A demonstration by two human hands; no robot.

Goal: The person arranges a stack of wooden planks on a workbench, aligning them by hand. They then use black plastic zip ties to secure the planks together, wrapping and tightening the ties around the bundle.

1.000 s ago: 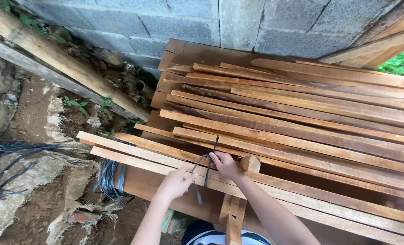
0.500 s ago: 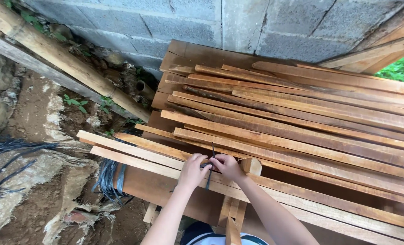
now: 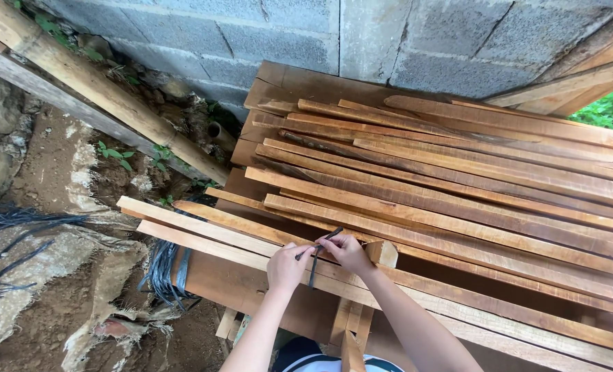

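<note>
— Hands?
— Left hand (image 3: pixel 287 265) and right hand (image 3: pixel 348 251) close together over the front slats (image 3: pixel 210 231), both pinching a dark strap (image 3: pixel 314 256). Fingers of each closed on it, ends sticking up between them.

— Where exactly?
— At the near edge of the stack of wooden slats (image 3: pixel 458 172), just beside an upright post (image 3: pixel 382 253).

— Far along?
— Strap drawn round a few front slats, apparently; underside hidden, so hard to say. Knot seemingly not yet finished. Rest of the stack loose, no ties visible. More dark straps (image 3: pixel 162 275) hanging at the left end.
</note>
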